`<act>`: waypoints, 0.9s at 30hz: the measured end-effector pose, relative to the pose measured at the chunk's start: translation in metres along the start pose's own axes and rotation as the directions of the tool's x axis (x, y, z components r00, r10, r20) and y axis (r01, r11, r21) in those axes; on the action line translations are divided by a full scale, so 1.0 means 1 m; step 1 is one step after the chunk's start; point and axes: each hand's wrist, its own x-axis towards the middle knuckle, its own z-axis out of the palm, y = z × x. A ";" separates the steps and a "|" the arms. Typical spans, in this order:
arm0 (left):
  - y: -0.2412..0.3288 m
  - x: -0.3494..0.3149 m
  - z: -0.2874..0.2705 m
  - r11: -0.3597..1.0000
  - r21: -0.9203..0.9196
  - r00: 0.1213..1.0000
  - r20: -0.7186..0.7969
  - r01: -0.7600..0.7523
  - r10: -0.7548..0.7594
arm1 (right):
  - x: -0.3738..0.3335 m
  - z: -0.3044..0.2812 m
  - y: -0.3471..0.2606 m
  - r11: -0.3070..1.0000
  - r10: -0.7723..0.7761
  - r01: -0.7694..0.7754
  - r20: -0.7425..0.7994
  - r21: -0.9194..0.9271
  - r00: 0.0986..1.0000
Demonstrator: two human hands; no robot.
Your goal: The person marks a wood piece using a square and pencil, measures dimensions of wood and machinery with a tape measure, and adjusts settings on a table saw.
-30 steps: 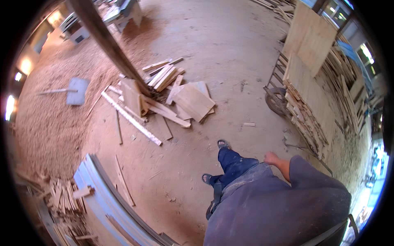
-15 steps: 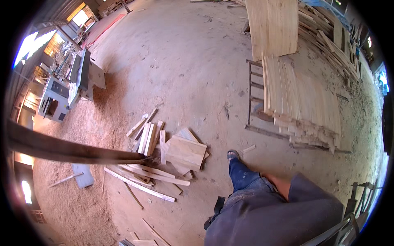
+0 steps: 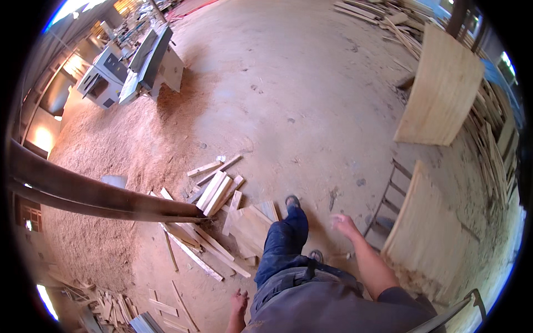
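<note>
So from the head cam, the nearest stuff to the hands is wood: a scrap pile (image 3: 214, 194) on the floor by the foot of a dark post (image 3: 111, 198), and a batch of pale boards (image 3: 425, 222) over on the right. The scrap's a mess of light, straight-cut sticks lying at all angles, some browner than others, plus a flat squarish board (image 3: 247, 227) at the pile's right side, partly behind the person's leg (image 3: 283, 244). The boards on the right look wide and flat, with a ragged, blurry lower end. Grip-wise, the right hand (image 3: 345, 225) is out front with the fingers loosely apart and nothing in them, just left of a ladder-like frame (image 3: 387, 204). The left hand (image 3: 239, 302) hangs low by the hip, fingers relaxed and a bit curled, bare too, near the lower end of the scrap and not touching it. As for what carries what, that frame sticks out from under the pale boards, and a big heap of sawdust (image 3: 100, 244) sits straight on the floor to the left.
</note>
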 end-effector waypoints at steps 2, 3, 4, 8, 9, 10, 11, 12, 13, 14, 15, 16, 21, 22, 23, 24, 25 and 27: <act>-0.033 0.041 -0.002 0.614 0.673 0.911 0.322 -0.412 0.259 | 0.037 -0.008 -0.021 0.994 0.082 -0.091 0.140 0.055 0.987; -0.029 0.059 0.005 0.664 0.642 0.920 0.327 -0.383 0.215 | 0.057 -0.021 -0.028 0.994 0.109 -0.110 0.104 -0.005 0.989; -0.017 0.085 0.009 0.821 0.516 0.955 0.274 -0.246 0.114 | 0.078 -0.039 -0.035 0.990 0.130 -0.127 0.056 -0.063 0.990; 0.071 0.190 -0.006 0.984 0.161 0.994 0.091 -0.082 0.068 | 0.165 -0.070 -0.072 0.956 0.276 -0.293 -0.325 -0.004 0.904; 0.126 0.238 -0.021 0.964 0.265 0.999 0.028 -0.035 0.029 | 0.191 -0.101 -0.019 0.898 0.380 -0.441 -0.479 -0.015 0.791; 0.162 0.273 -0.062 0.993 0.118 0.994 0.105 0.006 -0.018 | 0.178 -0.090 -0.003 0.861 0.481 -0.373 -0.319 0.345 0.816; 0.208 0.311 -0.090 0.998 -0.057 0.979 0.203 0.039 -0.027 | 0.181 -0.097 0.052 0.757 0.635 -0.495 -0.304 0.426 0.710; 0.300 0.351 -0.129 0.980 0.128 0.988 0.007 -0.151 0.151 | 0.188 -0.093 0.022 0.695 0.709 -0.554 -0.303 0.458 0.637; 0.373 0.375 -0.181 0.991 -0.125 0.998 -0.028 -0.054 0.051 | 0.198 -0.080 -0.020 0.674 0.734 -0.599 -0.303 0.432 0.608; 0.485 0.386 -0.238 0.963 -0.081 0.956 -0.167 -0.258 0.242 | 0.209 -0.078 -0.049 0.657 0.751 -0.612 -0.317 0.439 0.579; 0.506 0.409 -0.282 0.927 -0.221 0.916 -0.338 -0.302 0.218 | 0.234 -0.066 -0.079 0.654 0.754 -0.637 -0.284 0.409 0.592; 0.595 0.418 -0.326 0.945 -0.221 0.941 -0.292 -0.243 0.173 | 0.251 -0.071 -0.104 0.662 0.747 -0.628 -0.299 0.409 0.594; 0.754 0.545 -0.440 0.755 -0.445 0.828 -0.512 -0.482 0.227 | 0.377 -0.081 -0.230 0.731 0.681 -0.595 -0.300 0.334 0.668; 0.783 0.570 -0.449 0.723 -0.501 0.834 -0.518 -0.476 0.190 | 0.407 -0.081 -0.250 0.740 0.671 -0.589 -0.293 0.325 0.681; 0.797 0.599 -0.452 0.710 -0.544 0.858 -0.485 -0.448 0.169 | 0.437 -0.084 -0.271 0.745 0.666 -0.592 -0.293 0.307 0.686; 0.817 0.627 -0.457 0.702 -0.567 0.873 -0.459 -0.431 0.166 | 0.474 -0.080 -0.289 0.749 0.661 -0.591 -0.277 0.301 0.697; 0.836 0.648 -0.460 0.749 -0.539 0.897 -0.409 -0.386 0.167 | 0.513 -0.079 -0.310 0.753 0.656 -0.590 -0.265 0.292 0.707; 0.859 0.691 -0.459 0.883 -0.355 0.924 -0.333 -0.308 0.189 | 0.595 -0.084 -0.350 0.764 0.644 -0.596 -0.263 0.247 0.718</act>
